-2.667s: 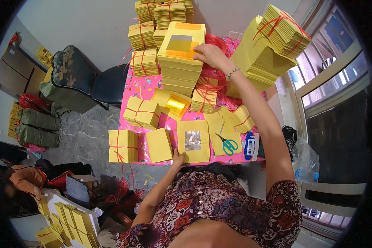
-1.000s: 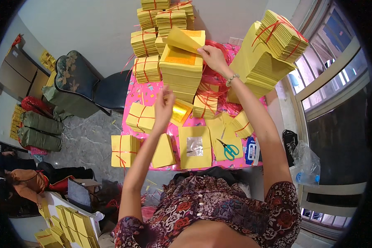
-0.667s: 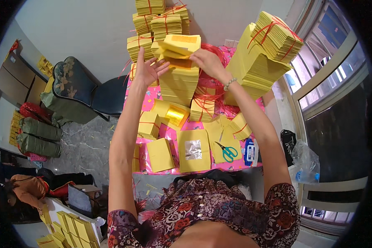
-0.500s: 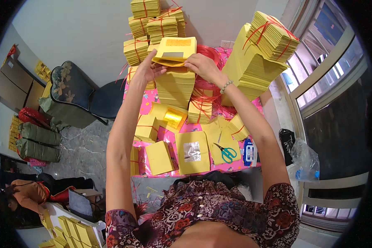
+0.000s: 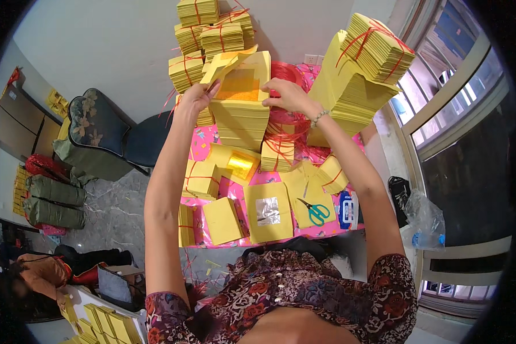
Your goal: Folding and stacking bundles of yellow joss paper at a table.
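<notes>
My left hand (image 5: pixel 199 96) pinches a few yellow paper sheets (image 5: pixel 230 63), raised and tilted at the left side of a tall stack of yellow paper (image 5: pixel 242 123). On the stack's top lies an orange patch (image 5: pixel 241 89), partly covered by a greyish-gold square. At the stack's right edge is my right hand (image 5: pixel 289 96), thumb and forefinger apart, nothing seen between them. Nearer me lie a yellow sheet with a silver square (image 5: pixel 268 211), teal-handled scissors (image 5: pixel 316 213) and a shiny gold pile (image 5: pixel 241 164).
Red-tied yellow bundles (image 5: pixel 222 38) rise behind on the left. A taller stack (image 5: pixel 352 86) stands at the right, beside red string (image 5: pixel 286 74). A pink patterned cloth (image 5: pixel 200 143) covers the table. A blue-white packet (image 5: pixel 348 210) lies at its right. Another person (image 5: pixel 43 275) is at lower left.
My left hand has swung the lifted sheets up and leftward, baring the orange patch beneath. My right hand has let go of their edge and sits slightly lower.
</notes>
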### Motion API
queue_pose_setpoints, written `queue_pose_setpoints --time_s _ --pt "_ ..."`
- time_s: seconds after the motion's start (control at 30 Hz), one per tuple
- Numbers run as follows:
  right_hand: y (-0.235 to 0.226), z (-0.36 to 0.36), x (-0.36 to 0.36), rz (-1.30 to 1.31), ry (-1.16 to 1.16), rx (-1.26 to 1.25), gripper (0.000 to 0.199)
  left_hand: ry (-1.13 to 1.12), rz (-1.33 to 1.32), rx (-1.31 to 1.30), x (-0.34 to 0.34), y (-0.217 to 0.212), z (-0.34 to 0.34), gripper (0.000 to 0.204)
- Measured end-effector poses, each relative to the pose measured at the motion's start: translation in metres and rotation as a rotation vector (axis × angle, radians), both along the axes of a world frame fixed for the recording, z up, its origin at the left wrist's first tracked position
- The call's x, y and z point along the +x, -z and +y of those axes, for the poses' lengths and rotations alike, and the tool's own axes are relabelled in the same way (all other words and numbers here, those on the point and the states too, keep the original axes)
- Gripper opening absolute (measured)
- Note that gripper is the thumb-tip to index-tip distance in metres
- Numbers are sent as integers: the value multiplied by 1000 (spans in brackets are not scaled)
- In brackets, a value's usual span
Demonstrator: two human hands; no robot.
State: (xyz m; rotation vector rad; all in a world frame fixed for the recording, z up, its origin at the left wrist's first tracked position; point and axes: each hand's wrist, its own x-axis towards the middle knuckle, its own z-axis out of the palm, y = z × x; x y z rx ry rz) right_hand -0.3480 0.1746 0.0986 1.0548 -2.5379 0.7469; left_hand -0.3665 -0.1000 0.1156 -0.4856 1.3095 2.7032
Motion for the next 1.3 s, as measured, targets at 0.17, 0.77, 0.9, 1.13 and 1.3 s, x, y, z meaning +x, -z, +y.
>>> queue_pose_setpoints --time_s 0.17,0.77,0.9,1.13,1.3 --pt "-11 -2 -8 -145 9 94 39 -39 -48 72 -3 5 2 30" --pt "-26 -17 -28 -363 263 -452 26 52 -63 559 -25 2 -49 22" --pt "-24 -12 -34 -455 265 -758 25 39 -28 620 -25 -1 -54 23" --pt "-11 -20 8 143 163 -451 19 36 40 537 -6 -6 -49 24" --pt "8 -30 30 49 133 -569 20 21 91 -88 26 -7 -1 29"
